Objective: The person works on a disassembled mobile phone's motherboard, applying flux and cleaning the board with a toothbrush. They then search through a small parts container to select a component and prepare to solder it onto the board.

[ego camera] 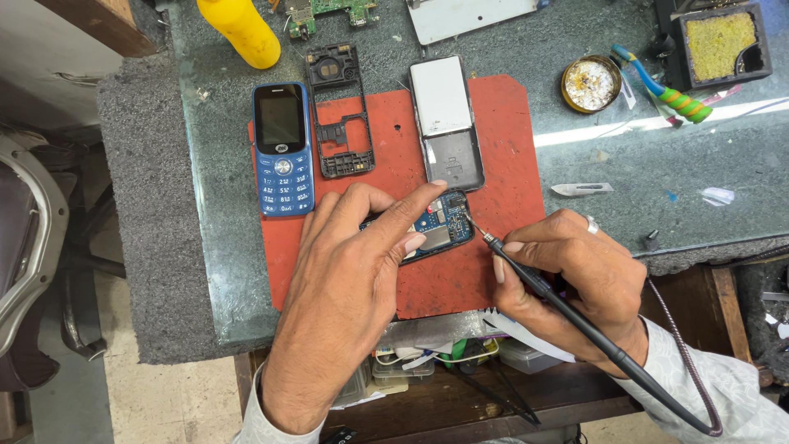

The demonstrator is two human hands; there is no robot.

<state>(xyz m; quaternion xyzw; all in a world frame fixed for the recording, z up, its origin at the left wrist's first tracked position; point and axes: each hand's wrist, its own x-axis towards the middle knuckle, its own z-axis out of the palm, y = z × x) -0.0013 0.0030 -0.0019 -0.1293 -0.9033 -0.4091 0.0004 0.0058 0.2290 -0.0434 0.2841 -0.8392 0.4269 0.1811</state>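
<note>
Left hand [349,271] lies palm down on the red mat [460,279], fingers curled over a blue circuit board [440,226], pinning it by its edges with thumb and forefinger. Right hand [575,275] is closed around a black soldering iron [542,284] in a pen grip; the tip touches the board's upper right corner (exact spot too small to tell). The iron's cord [690,378] loops off past the right wrist.

The board sits on the mat near the front of the table [657,173], just below a grey phone back cover [448,123]. Left of the cover lies a black phone frame [339,111], then a blue keypad phone [283,148], face up, half off the mat's edge.

A yellow bottle [242,31] stands at the back left. A round flux tin [590,84] is at the back right, beside green-handled pliers [662,86] and a tray with a yellow sponge [722,41]. A small blade [582,189] lies on bare table right of the mat. A green board [325,12] pokes in at the top edge.
</note>
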